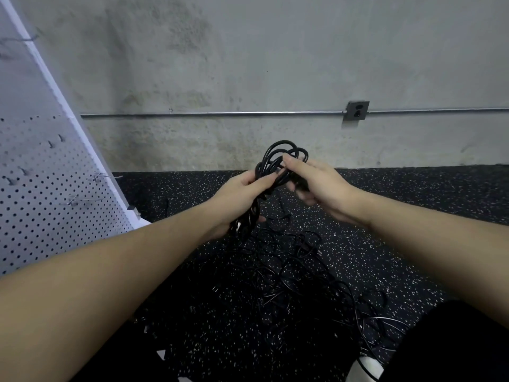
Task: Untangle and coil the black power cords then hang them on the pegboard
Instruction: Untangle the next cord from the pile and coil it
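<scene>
Head view: both hands (278, 186) gripping coiled cord (283, 158); tangled cords (297, 271) on floor; pegboard (41, 188) left.

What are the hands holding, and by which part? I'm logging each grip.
Both hold one coiled black cord: the left hand grips the bundle's middle, the right hand pinches strands near its top loops.

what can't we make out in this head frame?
- Coiled cord: the left hand and right hand cover its middle; loop count and plug ends hidden.
- Cord pile: black on dark speckled floor, so separate cords can't be counted.
- Pegboard: cut off by the left edge; hooks small, upper ones blurred.
- White object: cut off by the bottom edge, unidentifiable.
</scene>
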The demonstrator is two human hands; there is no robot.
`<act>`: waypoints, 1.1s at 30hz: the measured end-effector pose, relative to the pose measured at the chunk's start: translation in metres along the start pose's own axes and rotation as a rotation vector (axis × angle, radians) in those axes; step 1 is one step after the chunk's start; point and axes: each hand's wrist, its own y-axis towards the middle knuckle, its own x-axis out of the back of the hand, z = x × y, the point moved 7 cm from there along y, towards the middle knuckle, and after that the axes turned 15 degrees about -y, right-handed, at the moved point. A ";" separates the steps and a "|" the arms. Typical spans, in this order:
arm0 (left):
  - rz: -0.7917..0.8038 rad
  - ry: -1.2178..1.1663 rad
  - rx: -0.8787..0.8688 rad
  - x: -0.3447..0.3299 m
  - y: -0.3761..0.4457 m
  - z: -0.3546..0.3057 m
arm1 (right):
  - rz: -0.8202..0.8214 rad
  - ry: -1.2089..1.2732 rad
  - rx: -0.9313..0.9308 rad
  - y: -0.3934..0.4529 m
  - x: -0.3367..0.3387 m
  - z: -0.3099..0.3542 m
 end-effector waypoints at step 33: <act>-0.264 0.296 -0.383 0.007 0.008 -0.030 | 0.014 0.484 -0.199 0.009 -0.006 -0.006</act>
